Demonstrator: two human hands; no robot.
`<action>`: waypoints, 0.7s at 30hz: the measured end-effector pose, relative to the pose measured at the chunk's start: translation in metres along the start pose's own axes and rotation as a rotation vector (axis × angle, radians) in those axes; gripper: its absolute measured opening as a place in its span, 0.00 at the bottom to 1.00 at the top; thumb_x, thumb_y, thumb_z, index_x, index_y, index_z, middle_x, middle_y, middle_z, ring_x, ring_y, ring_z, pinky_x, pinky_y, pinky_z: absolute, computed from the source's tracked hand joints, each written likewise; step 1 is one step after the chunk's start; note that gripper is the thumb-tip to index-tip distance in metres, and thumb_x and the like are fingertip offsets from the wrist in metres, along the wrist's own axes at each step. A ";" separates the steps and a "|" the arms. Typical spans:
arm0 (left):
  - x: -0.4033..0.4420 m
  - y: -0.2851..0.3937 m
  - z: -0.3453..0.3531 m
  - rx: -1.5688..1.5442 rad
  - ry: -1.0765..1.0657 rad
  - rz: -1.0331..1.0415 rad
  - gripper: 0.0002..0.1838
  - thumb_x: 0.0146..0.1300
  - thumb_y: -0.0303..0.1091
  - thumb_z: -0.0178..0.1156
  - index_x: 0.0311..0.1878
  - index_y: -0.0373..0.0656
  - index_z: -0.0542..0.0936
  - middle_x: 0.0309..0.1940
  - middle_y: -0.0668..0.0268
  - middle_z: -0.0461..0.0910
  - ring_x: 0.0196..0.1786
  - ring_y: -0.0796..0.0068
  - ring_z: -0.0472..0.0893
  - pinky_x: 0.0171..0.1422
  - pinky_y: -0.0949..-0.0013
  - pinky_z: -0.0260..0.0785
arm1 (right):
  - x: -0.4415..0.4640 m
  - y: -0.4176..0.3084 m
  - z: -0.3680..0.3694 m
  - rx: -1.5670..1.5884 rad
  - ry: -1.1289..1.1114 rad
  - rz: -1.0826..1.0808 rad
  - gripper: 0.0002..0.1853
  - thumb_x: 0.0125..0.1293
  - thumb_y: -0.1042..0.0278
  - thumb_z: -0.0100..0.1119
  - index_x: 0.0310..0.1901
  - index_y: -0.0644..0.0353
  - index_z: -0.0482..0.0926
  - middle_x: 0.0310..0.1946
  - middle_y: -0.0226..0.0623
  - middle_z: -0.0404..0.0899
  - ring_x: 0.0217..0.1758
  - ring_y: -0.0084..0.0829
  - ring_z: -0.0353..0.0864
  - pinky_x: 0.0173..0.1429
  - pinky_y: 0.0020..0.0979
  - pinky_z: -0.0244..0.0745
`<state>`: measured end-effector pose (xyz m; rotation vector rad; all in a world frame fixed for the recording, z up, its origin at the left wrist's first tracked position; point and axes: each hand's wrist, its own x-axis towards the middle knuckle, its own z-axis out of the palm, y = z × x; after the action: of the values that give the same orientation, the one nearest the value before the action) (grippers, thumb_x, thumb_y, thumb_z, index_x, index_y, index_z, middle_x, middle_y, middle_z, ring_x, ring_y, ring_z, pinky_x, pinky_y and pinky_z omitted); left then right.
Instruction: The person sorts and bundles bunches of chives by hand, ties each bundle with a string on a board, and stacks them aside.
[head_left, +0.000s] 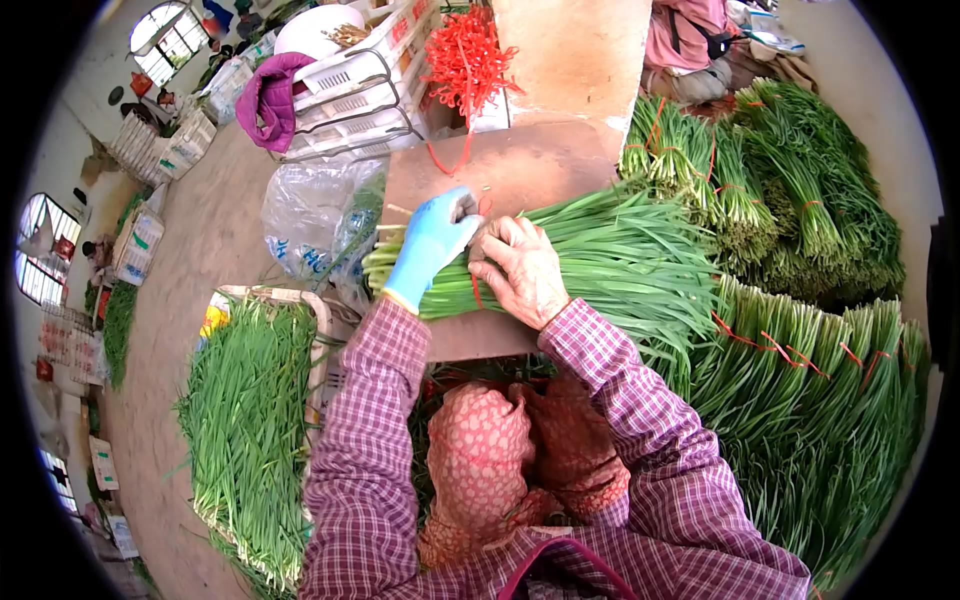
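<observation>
A thick bundle of garlic chives lies across a brown board in front of me, pale stem ends to the left and leaves to the right. A red tie goes around it near the stems. My left hand, in a light blue glove, rests over the stem end with its fingers curled in at the tie. Bare and close beside it, my right hand pinches at the same tie on top of the bundle. The fingertips partly hide the tie where the hands meet.
Many red ties hang in a bunch behind the board. Tied chive bundles are stacked at right. Loose chives fill a crate at left. A plastic bag and stacked white crates stand beyond.
</observation>
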<state>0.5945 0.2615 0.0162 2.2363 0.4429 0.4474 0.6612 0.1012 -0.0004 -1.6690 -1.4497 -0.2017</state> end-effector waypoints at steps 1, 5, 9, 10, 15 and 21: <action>-0.013 0.004 0.003 0.095 0.138 0.070 0.08 0.56 0.29 0.63 0.34 0.35 0.75 0.21 0.62 0.73 0.24 0.77 0.70 0.32 0.67 0.67 | -0.006 -0.006 -0.004 -0.007 -0.003 0.001 0.08 0.56 0.66 0.62 0.38 0.54 0.77 0.38 0.35 0.72 0.47 0.41 0.70 0.54 0.42 0.64; -0.076 0.002 0.017 -0.011 0.166 -0.052 0.06 0.55 0.26 0.62 0.32 0.35 0.74 0.20 0.60 0.74 0.24 0.77 0.72 0.31 0.67 0.66 | -0.035 -0.035 -0.015 0.086 -0.042 0.019 0.07 0.54 0.68 0.63 0.34 0.56 0.76 0.36 0.36 0.72 0.45 0.42 0.70 0.52 0.40 0.65; -0.116 0.016 0.025 -0.096 0.226 -0.072 0.06 0.57 0.25 0.62 0.32 0.36 0.74 0.22 0.61 0.76 0.25 0.80 0.74 0.31 0.70 0.68 | -0.056 -0.056 -0.020 0.102 -0.064 0.057 0.07 0.53 0.69 0.64 0.33 0.57 0.77 0.35 0.37 0.72 0.43 0.42 0.71 0.52 0.40 0.65; -0.120 0.014 0.026 -0.188 0.222 -0.057 0.05 0.58 0.25 0.62 0.35 0.36 0.76 0.24 0.63 0.79 0.27 0.81 0.76 0.33 0.72 0.69 | -0.058 -0.058 -0.019 0.082 -0.067 0.083 0.07 0.52 0.69 0.64 0.33 0.57 0.77 0.34 0.37 0.72 0.43 0.42 0.71 0.52 0.40 0.66; -0.122 0.004 0.030 -0.367 0.199 -0.046 0.08 0.59 0.25 0.63 0.41 0.35 0.80 0.30 0.66 0.82 0.33 0.84 0.79 0.38 0.76 0.71 | -0.058 -0.058 -0.012 0.009 -0.053 0.175 0.08 0.50 0.66 0.66 0.28 0.59 0.78 0.34 0.38 0.73 0.43 0.42 0.71 0.52 0.40 0.66; -0.133 0.003 0.027 -0.453 0.151 0.013 0.05 0.59 0.21 0.62 0.38 0.35 0.79 0.31 0.67 0.82 0.35 0.85 0.78 0.41 0.76 0.71 | -0.054 -0.053 -0.006 -0.052 -0.065 0.210 0.07 0.51 0.66 0.67 0.26 0.60 0.80 0.30 0.38 0.75 0.41 0.42 0.73 0.50 0.40 0.67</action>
<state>0.4908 0.1826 -0.0214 1.7763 0.3622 0.6558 0.6020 0.0545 -0.0045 -1.8715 -1.3146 -0.0693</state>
